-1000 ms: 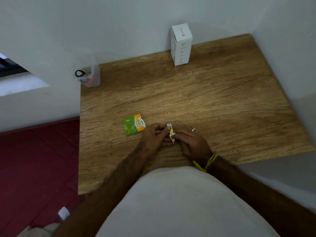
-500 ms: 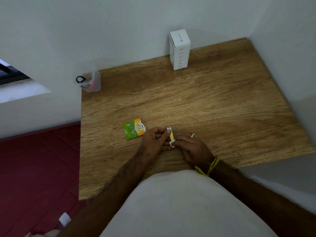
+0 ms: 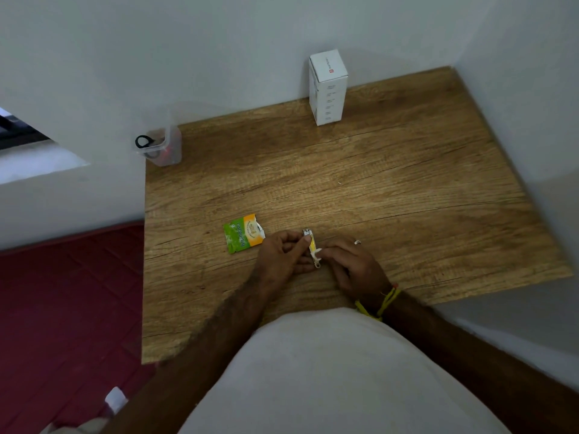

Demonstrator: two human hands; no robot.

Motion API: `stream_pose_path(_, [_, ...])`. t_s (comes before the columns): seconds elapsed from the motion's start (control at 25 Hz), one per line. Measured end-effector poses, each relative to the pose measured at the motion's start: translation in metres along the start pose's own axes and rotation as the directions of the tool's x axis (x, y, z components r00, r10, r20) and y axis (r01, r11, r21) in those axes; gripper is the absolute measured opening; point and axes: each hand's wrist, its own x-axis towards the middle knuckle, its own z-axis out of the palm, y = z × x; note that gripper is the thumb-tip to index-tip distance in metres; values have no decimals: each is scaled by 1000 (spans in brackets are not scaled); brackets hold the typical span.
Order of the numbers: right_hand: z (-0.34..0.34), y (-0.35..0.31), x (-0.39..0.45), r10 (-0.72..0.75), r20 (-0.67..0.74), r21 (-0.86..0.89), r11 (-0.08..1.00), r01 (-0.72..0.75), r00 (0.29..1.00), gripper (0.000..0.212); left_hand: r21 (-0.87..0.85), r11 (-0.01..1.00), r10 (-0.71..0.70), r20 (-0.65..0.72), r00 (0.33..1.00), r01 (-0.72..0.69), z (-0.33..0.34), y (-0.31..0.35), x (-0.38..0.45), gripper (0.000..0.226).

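A small metal nail clipper (image 3: 311,245) with a yellow strip sits between my two hands, low over the wooden table (image 3: 376,189) near its front edge. My left hand (image 3: 283,255) holds it from the left, thumb on its upper end. My right hand (image 3: 354,266) pinches a small white piece against the clipper's lower part; a ring shows on one finger. A torn green and orange sachet (image 3: 243,234) lies flat on the table just left of my left hand.
A white upright box (image 3: 328,87) stands at the back against the wall. A clear plastic cup (image 3: 163,145) with black-handled scissors stands at the back left corner. Walls close the back and right. Red floor lies to the left.
The view has shifted slightly; the hands stay together on the clipper with only small finger movement. The sachet has not moved.
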Motion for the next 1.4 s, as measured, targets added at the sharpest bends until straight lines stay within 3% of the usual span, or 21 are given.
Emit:
stream_pose_path(0.12, [3,1,-5,-74,45,-72,994,77,996,21,-6,1000,6,14,1000,-6,0,0,0,19])
stream_pose_path(0.48, [9,2,7,-22,0,-44,999,22,1000,24,-19,1000,-13,9,1000,14,-2,2,1,22])
stream_pose_path(0.8, [8,1,7,-108,-5,-85,991,107,994,24,-13,1000,-21,7,1000,21,-1,1,2,22])
stream_pose_path(1.24, [8,5,9,64,-38,0,998,-64,997,26,-5,1000,-16,7,1000,16,-1,0,1,24])
stream_pose_path(1.4, [10,6,4,9,-31,-28,1000,-10,999,25,-11,1000,-16,27,1000,16,-1,-1,1,24])
